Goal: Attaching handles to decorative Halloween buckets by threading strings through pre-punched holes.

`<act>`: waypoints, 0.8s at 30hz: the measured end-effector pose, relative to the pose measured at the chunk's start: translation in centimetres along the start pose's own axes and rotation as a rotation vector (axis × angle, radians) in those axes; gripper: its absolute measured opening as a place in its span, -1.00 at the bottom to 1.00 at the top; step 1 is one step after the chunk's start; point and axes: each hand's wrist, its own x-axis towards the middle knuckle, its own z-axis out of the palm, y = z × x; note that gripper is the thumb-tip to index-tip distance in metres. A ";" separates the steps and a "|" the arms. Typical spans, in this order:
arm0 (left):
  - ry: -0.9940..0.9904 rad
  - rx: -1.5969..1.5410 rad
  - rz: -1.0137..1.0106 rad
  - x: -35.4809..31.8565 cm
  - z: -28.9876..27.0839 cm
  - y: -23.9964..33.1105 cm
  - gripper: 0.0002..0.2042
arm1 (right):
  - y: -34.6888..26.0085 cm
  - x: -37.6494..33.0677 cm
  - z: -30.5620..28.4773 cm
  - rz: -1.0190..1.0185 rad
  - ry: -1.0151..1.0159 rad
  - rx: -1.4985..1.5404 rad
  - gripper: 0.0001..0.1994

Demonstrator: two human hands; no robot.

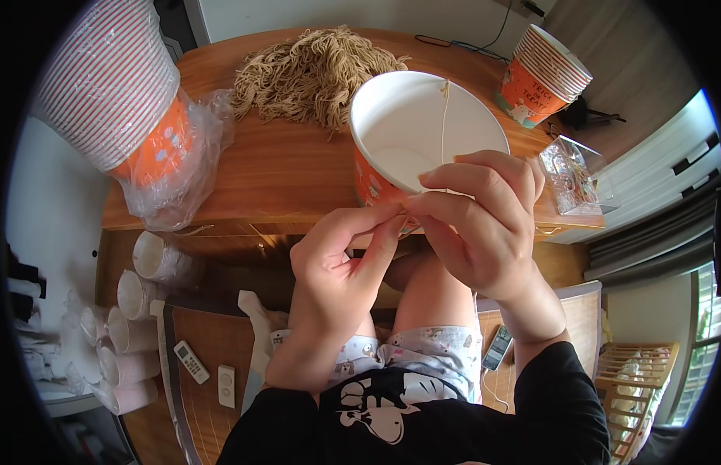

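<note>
A large paper bucket [469,116], white inside and orange outside, stands tilted toward me at the table's front edge. A thin beige cord [444,128] is fixed at its far rim and runs across the opening to my right hand. My left hand [337,260] and my right hand [484,221] meet at the near rim, thumbs and forefingers pinched together fingertip to fingertip. They close on the cord's near end, which the fingers mostly hide. Other fingers of my right hand are raised over the bucket's opening.
Behind the bucket lies a heap of beige cords [314,74]. Stacked buckets in clear plastic [163,139] stand left, another bucket stack [543,74] back right. A clear box [574,174] sits at the right edge. Below are wrapped cups [132,329], a remote control [191,362] and a phone [497,348].
</note>
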 end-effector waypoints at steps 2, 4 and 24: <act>0.010 -0.002 0.031 0.1 0.1 -0.1 -0.82 | -0.2 -0.2 0.2 0.003 0.009 -0.010 -0.75; 0.018 -0.005 0.062 0.2 0.4 -0.2 -0.80 | -0.4 -0.4 0.3 0.006 0.017 -0.022 -0.77; -0.018 -0.184 0.019 -0.1 1.1 -0.9 -0.88 | -0.5 -0.5 0.4 0.096 -0.001 0.010 -0.76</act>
